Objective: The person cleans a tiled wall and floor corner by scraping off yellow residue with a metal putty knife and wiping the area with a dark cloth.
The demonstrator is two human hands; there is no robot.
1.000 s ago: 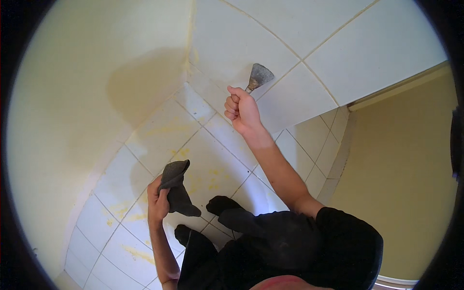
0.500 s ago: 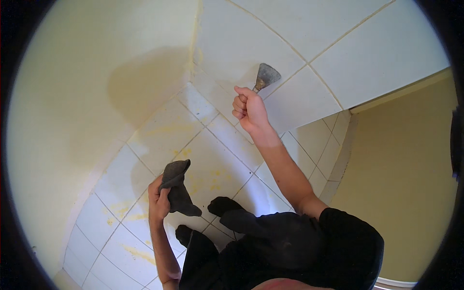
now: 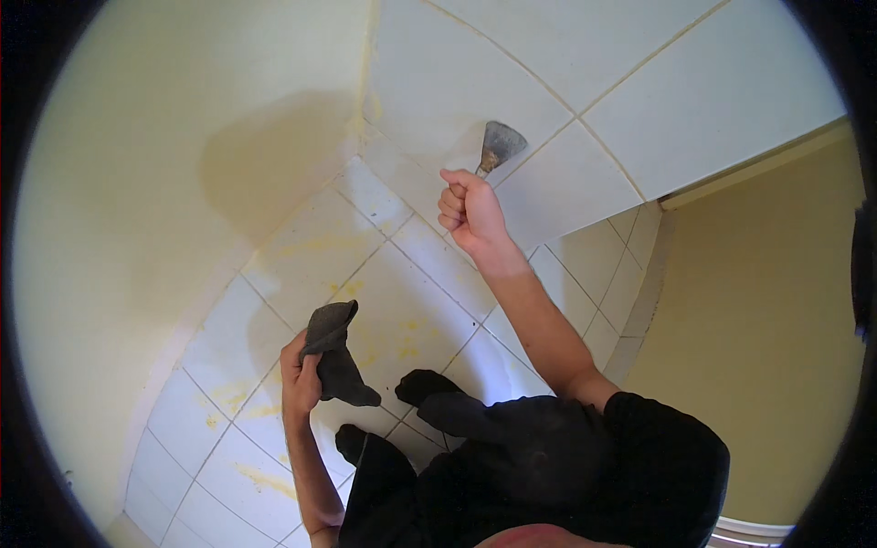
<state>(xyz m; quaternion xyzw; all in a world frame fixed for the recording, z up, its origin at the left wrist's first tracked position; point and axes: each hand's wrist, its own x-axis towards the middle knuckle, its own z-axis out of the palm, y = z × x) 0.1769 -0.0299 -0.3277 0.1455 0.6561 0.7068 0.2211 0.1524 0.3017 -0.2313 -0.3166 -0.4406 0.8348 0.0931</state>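
A putty knife [image 3: 501, 144] with a flared grey blade, rusty near its neck, sticks up from my right hand [image 3: 472, 210]. The fingers there are curled around its handle, which they mostly hide. The blade is in front of the white wall tiles [image 3: 566, 173]; whether it touches them I cannot tell. Lower and to the left, my left hand [image 3: 300, 374] is closed on a crumpled dark grey cloth [image 3: 340, 361]. The cloth hangs above the floor, its lower end drooping toward my feet.
White floor tiles [image 3: 402, 292] carry yellowish smears [image 3: 265, 477] and a few dark specks. A cream wall [image 3: 119, 228] rises on the left, meeting the tiled wall in a corner. My black-clad feet [image 3: 422, 387] stand on the floor. To the right is a beige surface [image 3: 749, 320] beyond the tiled wall's edge.
Almost nothing differs. The putty knife and my right hand are shifted very slightly left in the view; both hands keep their hold.
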